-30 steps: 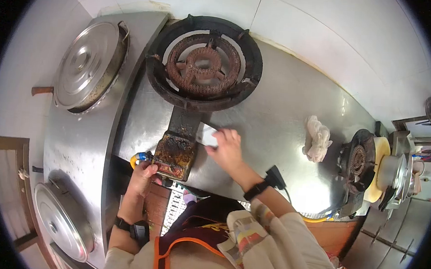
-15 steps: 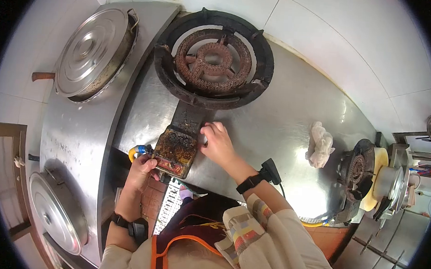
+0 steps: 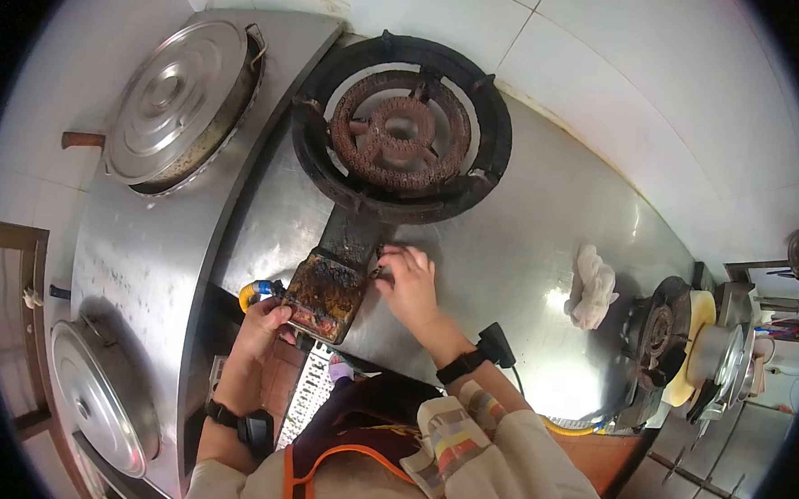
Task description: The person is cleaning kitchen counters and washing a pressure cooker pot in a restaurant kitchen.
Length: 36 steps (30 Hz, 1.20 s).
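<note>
A gas burner [image 3: 398, 215] with a round black ring and rusty burner head sits on the steel counter. Its grimy front box [image 3: 327, 286] juts toward me, stained brown and black with reddish patches. My left hand [image 3: 265, 324] is closed on the box's front left corner, thumb on top, beside the yellow gas hose [image 3: 251, 293] with its blue fitting. Against the right side of the box, my right hand [image 3: 407, 281] has its fingers curled and pinched by a small dark part that I cannot make out.
A lidded pot [image 3: 177, 102] and another lidded pot [image 3: 102, 401] stand on the left counter. A crumpled whitish cloth [image 3: 591, 288] lies on the steel counter [image 3: 509, 219]. Farther right are a second burner [image 3: 657, 331] and a metal pot [image 3: 715, 346].
The view has shifted, so the burner appears slightly lower. My right hand's fingers have changed position beside the box, and a small dark part now shows by them. My left hand keeps its grip.
</note>
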Motion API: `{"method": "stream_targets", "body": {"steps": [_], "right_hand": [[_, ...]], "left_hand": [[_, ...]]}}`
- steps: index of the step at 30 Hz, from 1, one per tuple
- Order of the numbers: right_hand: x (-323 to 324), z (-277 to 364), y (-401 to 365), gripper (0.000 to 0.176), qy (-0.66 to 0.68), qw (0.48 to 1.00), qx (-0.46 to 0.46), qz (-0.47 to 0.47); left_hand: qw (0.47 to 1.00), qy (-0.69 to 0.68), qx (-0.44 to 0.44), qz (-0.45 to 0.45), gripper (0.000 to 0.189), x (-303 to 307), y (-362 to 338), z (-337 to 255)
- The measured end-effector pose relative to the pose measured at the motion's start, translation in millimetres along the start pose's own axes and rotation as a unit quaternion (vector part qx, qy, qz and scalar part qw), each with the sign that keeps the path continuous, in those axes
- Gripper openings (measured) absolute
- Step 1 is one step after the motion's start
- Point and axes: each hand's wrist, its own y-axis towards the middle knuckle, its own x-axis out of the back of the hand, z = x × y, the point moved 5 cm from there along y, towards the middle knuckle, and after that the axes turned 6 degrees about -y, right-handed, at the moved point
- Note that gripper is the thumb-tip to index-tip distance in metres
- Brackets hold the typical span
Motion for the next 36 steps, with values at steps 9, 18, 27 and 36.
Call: {"method": "stream_targets", "body": {"steps": [9, 18, 27, 36], "right_hand": [[-12.6, 9.0, 6.9, 0.032, -0.056, 0.998, 0.001, -0.012], [23.8, -79.4, 11.6, 0.027, 0.21, 0.939, -0.234, -0.14], [72.5, -91.4, 13.0, 0.042, 0.34, 0.874, -0.309, -0.156], [195.7, -253.3, -106.0, 0.038, -0.165, 0.917, -0.325, -0.163]], "left_hand": [[0.999, -0.036, 0.025, 0.009, 0.053, 3.1, 2.9, 4.1], [0.997, -0.012, 0.059, 0.044, 0.048, 3.0, 4.0, 2.9], [0.992, 0.12, 0.015, 0.047, 0.056, 16.7, -12.5, -6.5], [0.736, 0.497, -0.343, -0.307, 0.048, 114.4, -39.2, -89.1]]}}
